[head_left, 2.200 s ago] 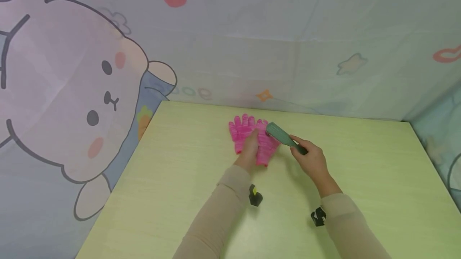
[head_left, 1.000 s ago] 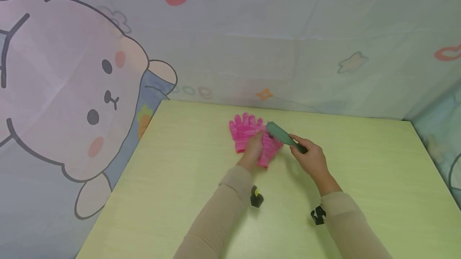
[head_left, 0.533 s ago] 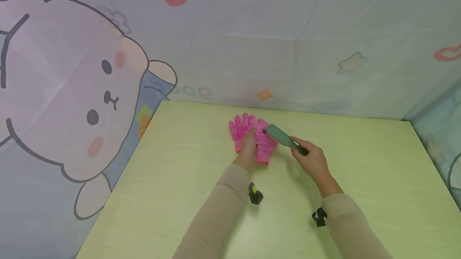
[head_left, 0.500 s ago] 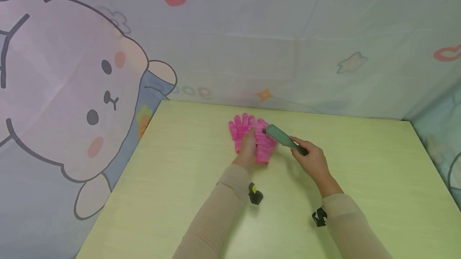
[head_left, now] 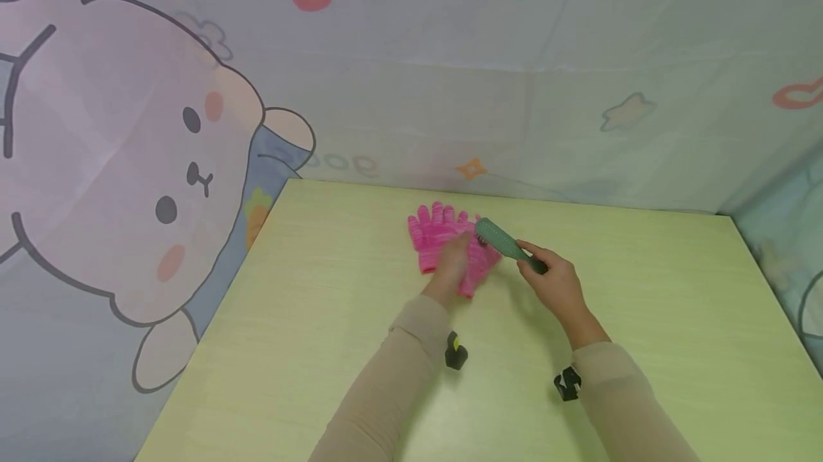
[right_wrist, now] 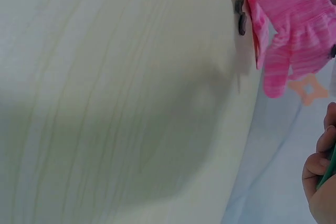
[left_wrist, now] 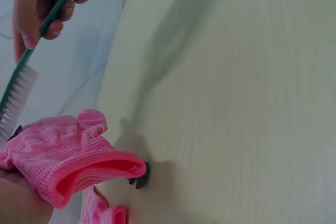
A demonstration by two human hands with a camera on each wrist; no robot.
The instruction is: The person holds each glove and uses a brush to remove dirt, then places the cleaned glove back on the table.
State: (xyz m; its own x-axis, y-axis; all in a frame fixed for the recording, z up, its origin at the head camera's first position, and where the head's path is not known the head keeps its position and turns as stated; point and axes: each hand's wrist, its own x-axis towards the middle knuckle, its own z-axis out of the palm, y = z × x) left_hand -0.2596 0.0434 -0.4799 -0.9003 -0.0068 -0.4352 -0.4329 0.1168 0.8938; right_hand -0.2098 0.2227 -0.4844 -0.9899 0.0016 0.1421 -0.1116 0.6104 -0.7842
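Observation:
My left hand (head_left: 454,258) holds a pink knitted glove (head_left: 477,273) above the table, its cuff gaping in the left wrist view. Part of that hand is hidden by the glove. A second pink glove (head_left: 432,237) lies on the table just left of it, fingers toward the wall. Fingers and thumb of my right hand (head_left: 558,283) grip the handle of a green brush (head_left: 500,239). Its white bristles (left_wrist: 20,95) face the held glove, right at the fabric. A small dark bit (right_wrist: 333,51) sits on the glove beside the bristles.
Small dark pieces (right_wrist: 241,17) lie on the pale yellow-green table (head_left: 656,290) by the second glove. A printed cloth (head_left: 411,91) hangs along the table's back edge. Black wrist devices (head_left: 456,353) sit at both cuffs.
Since half a second ago, my left hand has moved slightly right and turned the held glove, its cuff swinging left. The brush head has shifted a little away from me; the second glove stays put.

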